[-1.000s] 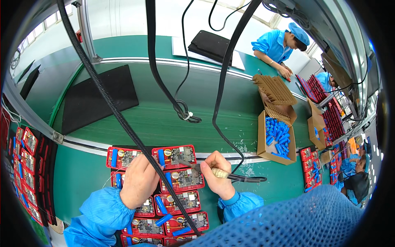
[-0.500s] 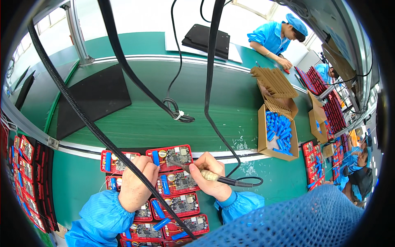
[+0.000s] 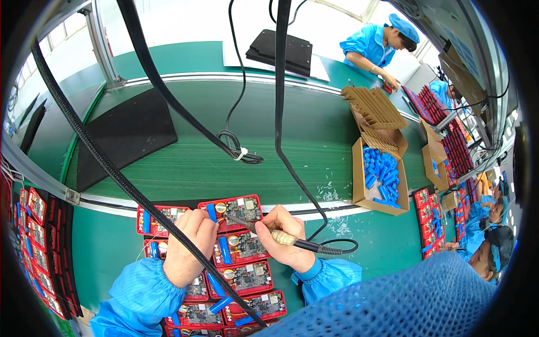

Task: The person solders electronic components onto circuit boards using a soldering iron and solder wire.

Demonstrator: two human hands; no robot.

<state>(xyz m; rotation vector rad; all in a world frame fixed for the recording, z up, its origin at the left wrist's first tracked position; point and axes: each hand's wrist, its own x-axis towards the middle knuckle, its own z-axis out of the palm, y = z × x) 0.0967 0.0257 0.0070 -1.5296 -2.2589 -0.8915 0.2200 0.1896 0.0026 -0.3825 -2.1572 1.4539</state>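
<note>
My right hand (image 3: 287, 250) grips a soldering iron (image 3: 284, 238) by its pale handle. The slim tip points left, over the upper red case with a circuit board (image 3: 246, 209). On that board's left side sit a blue cylindrical battery (image 3: 211, 212) and a round coin-like part. My left hand (image 3: 190, 244) is closed beside this case, fingertips pressed together near the battery; what they pinch is hidden. A thin wire strand shows left of that hand. More red cases with boards (image 3: 247, 278) lie in rows below both hands, partly covered by a black cable.
Dark cables (image 3: 84, 132) hang across the view. A cardboard box (image 3: 382, 206) of blue batteries stands right, on the green conveyor (image 3: 252, 180). Stacked red cases (image 3: 39, 241) stand left. A black sheet (image 3: 126, 137) lies far left. Co-workers in blue sit far right and right.
The soldering iron and both hands stay nearly in place over the upper case. The view has shifted slightly. At the far right, the co-worker's hands have moved a little.
</note>
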